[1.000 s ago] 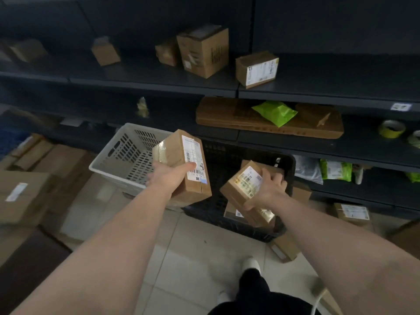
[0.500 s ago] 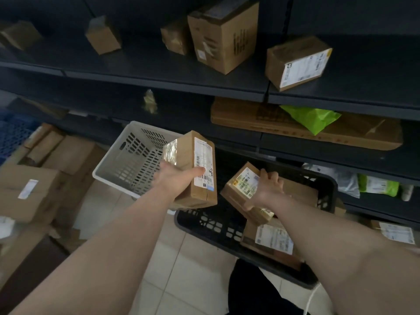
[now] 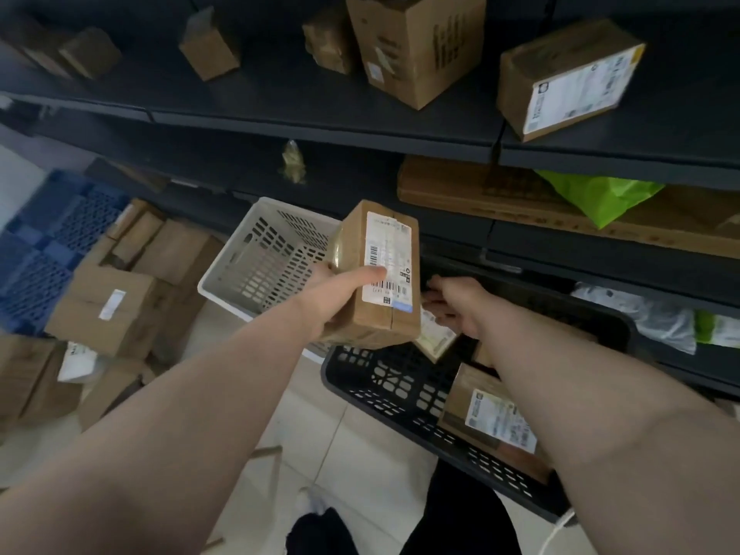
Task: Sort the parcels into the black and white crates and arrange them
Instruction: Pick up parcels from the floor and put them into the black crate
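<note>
The left hand grips a box, standing tall, just right of the white crate. The right hand is down in the black crate, over a small box; I cannot tell if its fingers hold it.

Two crates stand side by side on the floor before the shelving: the left crate and the right crate. The left hand holds a parcel above where they meet. The right hand is inside the right crate, over a small parcel. A labelled parcel lies nearer in that crate. Piled boxes lie left of the crates.
</note>
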`<state>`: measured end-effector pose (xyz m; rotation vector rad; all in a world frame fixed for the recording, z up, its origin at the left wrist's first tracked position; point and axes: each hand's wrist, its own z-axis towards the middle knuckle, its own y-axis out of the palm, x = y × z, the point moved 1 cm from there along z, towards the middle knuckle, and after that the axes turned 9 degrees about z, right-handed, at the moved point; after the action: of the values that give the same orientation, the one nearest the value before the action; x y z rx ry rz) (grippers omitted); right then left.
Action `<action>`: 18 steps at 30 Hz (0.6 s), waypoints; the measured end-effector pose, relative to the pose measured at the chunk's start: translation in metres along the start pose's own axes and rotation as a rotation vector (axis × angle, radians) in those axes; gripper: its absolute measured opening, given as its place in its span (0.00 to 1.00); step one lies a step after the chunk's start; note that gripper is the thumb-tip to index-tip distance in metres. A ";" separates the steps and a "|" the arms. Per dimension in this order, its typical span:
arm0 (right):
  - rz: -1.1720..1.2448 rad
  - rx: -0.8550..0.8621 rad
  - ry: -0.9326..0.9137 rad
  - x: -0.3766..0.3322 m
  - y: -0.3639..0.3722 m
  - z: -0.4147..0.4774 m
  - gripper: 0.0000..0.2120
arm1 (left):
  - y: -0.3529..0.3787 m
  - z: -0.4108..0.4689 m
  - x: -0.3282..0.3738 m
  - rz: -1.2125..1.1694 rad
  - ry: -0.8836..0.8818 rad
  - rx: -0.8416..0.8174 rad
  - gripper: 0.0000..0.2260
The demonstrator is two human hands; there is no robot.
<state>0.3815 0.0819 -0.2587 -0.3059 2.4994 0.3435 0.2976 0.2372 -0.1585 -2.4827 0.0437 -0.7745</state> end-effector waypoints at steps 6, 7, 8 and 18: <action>0.257 -0.236 0.066 0.034 -0.028 -0.042 0.23 | 0.013 -0.036 -0.001 -0.163 0.083 -0.341 0.20; 0.305 -0.281 0.077 0.041 -0.033 -0.049 0.26 | 0.015 -0.041 -0.003 -0.198 0.086 -0.381 0.20; 0.357 -0.318 0.084 0.047 -0.037 -0.058 0.28 | 0.017 -0.047 -0.007 -0.212 0.079 -0.394 0.19; 0.281 -0.249 -0.112 0.113 -0.053 -0.169 0.27 | 0.034 -0.128 -0.096 0.117 0.151 -0.292 0.41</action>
<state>0.2181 -0.0365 -0.2003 -0.0295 2.3907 0.7676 0.1529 0.1638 -0.1366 -2.6570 0.3781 -0.9620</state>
